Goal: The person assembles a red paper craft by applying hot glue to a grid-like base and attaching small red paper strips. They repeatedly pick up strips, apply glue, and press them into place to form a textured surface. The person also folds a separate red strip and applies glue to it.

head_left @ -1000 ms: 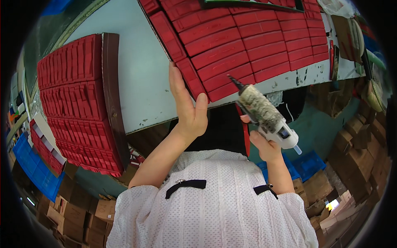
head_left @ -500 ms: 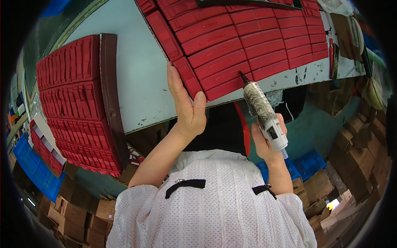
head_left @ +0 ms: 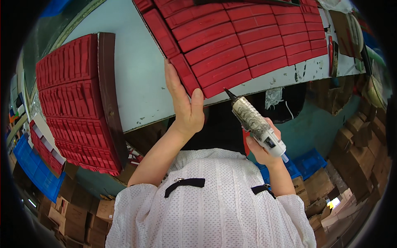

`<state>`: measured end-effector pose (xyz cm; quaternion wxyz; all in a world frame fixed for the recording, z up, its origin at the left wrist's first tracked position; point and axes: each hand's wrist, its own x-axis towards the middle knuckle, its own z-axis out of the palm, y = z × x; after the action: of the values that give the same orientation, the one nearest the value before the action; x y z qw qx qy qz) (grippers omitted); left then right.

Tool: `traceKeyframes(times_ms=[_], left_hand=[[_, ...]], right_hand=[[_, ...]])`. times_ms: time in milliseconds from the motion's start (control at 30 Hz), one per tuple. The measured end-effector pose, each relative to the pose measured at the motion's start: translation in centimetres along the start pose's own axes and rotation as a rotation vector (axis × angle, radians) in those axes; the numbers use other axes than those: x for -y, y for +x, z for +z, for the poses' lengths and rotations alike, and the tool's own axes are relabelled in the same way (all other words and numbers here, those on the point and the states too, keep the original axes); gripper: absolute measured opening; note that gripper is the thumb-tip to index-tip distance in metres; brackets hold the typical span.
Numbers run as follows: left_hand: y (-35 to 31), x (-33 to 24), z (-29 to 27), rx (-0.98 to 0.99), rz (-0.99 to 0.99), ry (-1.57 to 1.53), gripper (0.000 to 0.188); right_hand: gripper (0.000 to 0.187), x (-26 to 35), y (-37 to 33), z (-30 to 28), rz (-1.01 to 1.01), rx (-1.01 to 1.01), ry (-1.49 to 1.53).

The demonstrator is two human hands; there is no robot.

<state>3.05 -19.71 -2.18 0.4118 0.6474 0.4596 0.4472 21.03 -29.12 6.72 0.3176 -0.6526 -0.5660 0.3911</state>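
Observation:
Rows of red boxes [head_left: 225, 58] lie packed side by side on the white table [head_left: 140, 82]. My left hand [head_left: 186, 103] rests flat along the left edge of this block, fingers stretched out and thumb raised against the near corner box. In my right hand [head_left: 266, 144] is a glue gun [head_left: 254, 120] with a smeared, pale barrel and a white rear body; a glue stick pokes out of its back end. Its dark nozzle points up and left at the near edge of the front box. Glue streaks show on several box tops.
A brown-edged tray [head_left: 108, 103] full of red pieces stands at the left. Blue crates [head_left: 310, 163] and cardboard boxes [head_left: 362, 161] are stacked below at the right. Across the far end of the red rows lies a dark green-edged object [head_left: 248, 2].
The glue gun has moved left and toward me, its nozzle going from the box top to the near edge. My left hand stays against the boxes, nearly unmoved.

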Motion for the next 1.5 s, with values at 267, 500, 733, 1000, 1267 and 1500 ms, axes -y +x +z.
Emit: traceKeyframes(times_ms=[267,500,733,1000,1267,1500], left_hand=[[0.0,0.3,0.0,-0.011,0.010,0.005,0.066],[0.1,0.2,-0.2,0.003,0.009,0.012,0.066],[0.0,0.2,-0.1,-0.009,0.015,0.020,0.066],[0.1,0.3,-0.2,-0.003,0.020,0.014,0.067],[0.1,0.4,0.0,-0.008,0.025,-0.004,0.066],[0.1,0.3,-0.1,-0.009,0.021,0.021,0.066]], right_hand=[[0.018,0.5,1.1,0.5,-0.056,-0.061,-0.053],[0.012,0.6,2.1,0.6,-0.188,-0.035,-0.247],[0.019,0.3,1.5,1.0,-0.093,-0.095,-0.126],[0.048,-1.2,-0.7,-0.3,0.299,0.083,0.978],[0.030,-0.3,0.5,1.0,-0.225,-0.011,-0.191],[0.022,-0.7,0.3,0.3,-0.253,-0.139,-0.412]])
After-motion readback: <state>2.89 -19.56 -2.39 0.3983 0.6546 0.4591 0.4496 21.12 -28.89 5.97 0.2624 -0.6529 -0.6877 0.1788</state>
